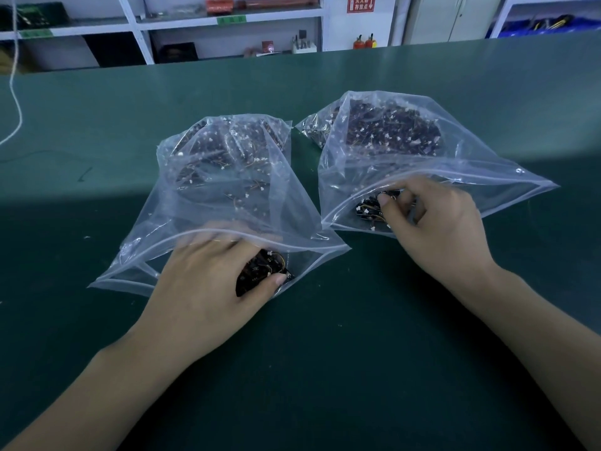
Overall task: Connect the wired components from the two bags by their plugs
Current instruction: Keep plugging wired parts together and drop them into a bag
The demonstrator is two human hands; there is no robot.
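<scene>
Two clear zip bags lie open-mouthed toward me on the green table. The left bag and the right bag each hold a pile of small dark wired components with white plugs. My left hand reaches into the left bag's mouth, its fingers under the plastic, and grips a clump of black components with thin wires. At the right bag's mouth my right hand pinches a few black components with white plugs between thumb and fingers.
The green table stretches wide around the bags. A white cord hangs down at the far left. Behind the table stand white shelves with boxes and tools.
</scene>
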